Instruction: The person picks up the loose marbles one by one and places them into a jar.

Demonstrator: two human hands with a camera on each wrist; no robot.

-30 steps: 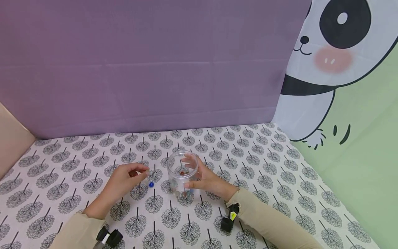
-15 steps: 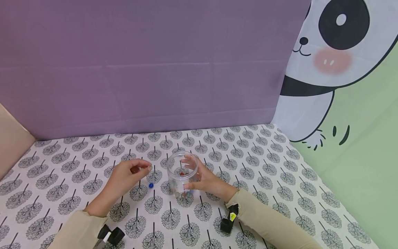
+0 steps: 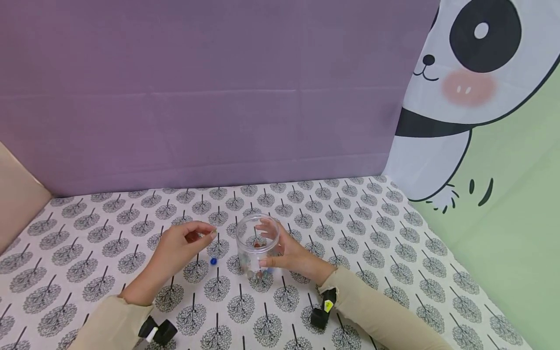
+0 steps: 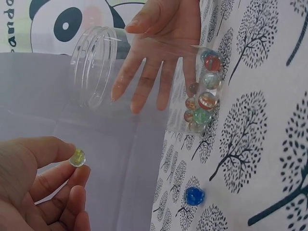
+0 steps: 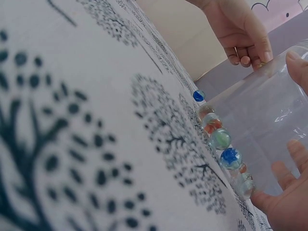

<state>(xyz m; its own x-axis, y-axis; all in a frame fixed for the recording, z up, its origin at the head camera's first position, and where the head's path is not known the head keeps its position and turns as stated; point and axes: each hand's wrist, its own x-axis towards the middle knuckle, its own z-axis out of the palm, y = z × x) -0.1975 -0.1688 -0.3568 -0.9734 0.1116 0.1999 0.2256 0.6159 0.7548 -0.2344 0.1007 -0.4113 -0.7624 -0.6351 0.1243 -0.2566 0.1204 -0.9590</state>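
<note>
My left hand [image 3: 181, 241] pinches a clear marble with a yellow-green swirl [image 4: 77, 157] between thumb and fingertips, above the cloth and left of the jar. A clear plastic jar [image 3: 258, 249] stands upright with its mouth uncovered. Around its right side, my right hand [image 3: 297, 256] holds the jar, thumb at the front and fingers spread behind the wall. Several swirled glass marbles [image 4: 207, 100] lie on the jar's bottom, one with a blue swirl [image 5: 231, 158]. A blue marble [image 3: 213, 261] rests on the cloth between the left hand and the jar.
White cloth [image 3: 350, 301] with a dark tree print covers the table. A purple backdrop [image 3: 218, 121] rises behind it. On the right, a green wall hanging [image 3: 516, 214] shows a panda. Each wrist wears a black camera mount [image 3: 323, 308].
My left hand has moved slightly up and to the right, nearer the jar's rim, with the marble still pinched. The right hand, the jar and the blue marble have stayed in place.
</note>
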